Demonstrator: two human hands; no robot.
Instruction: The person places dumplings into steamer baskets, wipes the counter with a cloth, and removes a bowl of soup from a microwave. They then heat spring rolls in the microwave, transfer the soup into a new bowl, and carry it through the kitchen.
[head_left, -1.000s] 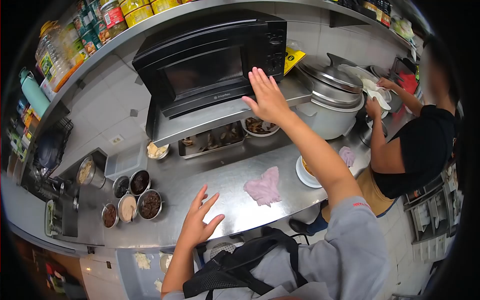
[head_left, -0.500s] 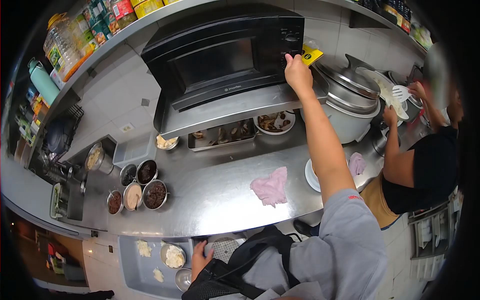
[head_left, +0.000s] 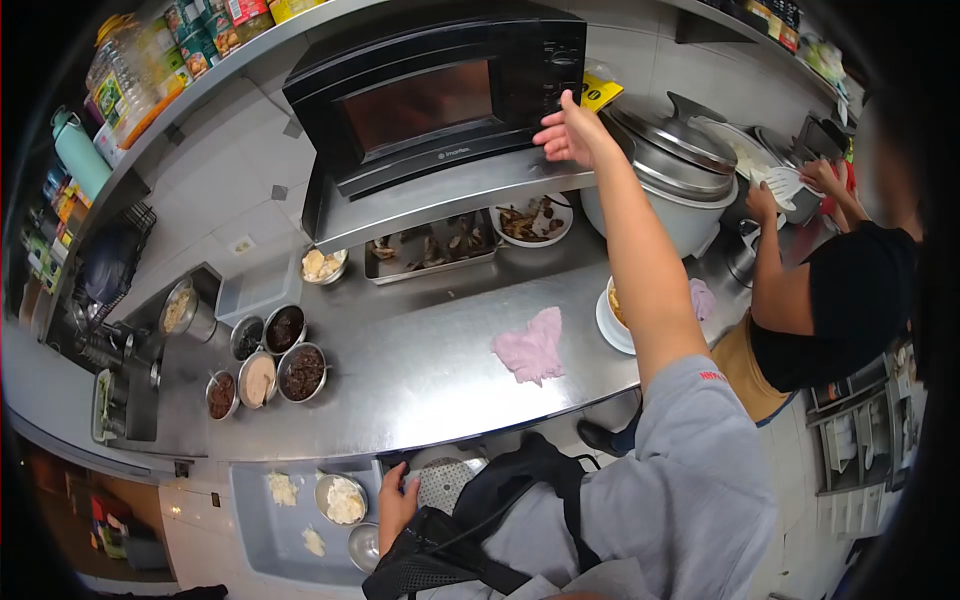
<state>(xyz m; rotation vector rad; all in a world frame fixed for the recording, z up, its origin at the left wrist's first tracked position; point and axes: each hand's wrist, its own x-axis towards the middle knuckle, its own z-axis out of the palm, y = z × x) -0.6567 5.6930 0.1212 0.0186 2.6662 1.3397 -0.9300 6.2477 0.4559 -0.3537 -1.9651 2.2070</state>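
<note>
My right hand is held out in front of the lower right corner of a black microwave, fingers spread and holding nothing. The microwave's window glows a dim reddish brown. It stands on a steel shelf above the counter. My left hand hangs low by my body, beside the right edge of a grey tub, with its fingers apart and nothing visible in them. Inside the tub are a metal bowl of white food, another metal bowl and loose white pieces.
A pink cloth lies on the steel counter. Several bowls of sauces stand left; a tray of dark food pieces is under the shelf. A large cooker stands right, near a co-worker holding a white slotted spatula.
My right hand has come away from the microwave's control side, moving down and left, and its fingers have spread. The microwave window has gone from dark to lit. The view has shifted slightly.
</note>
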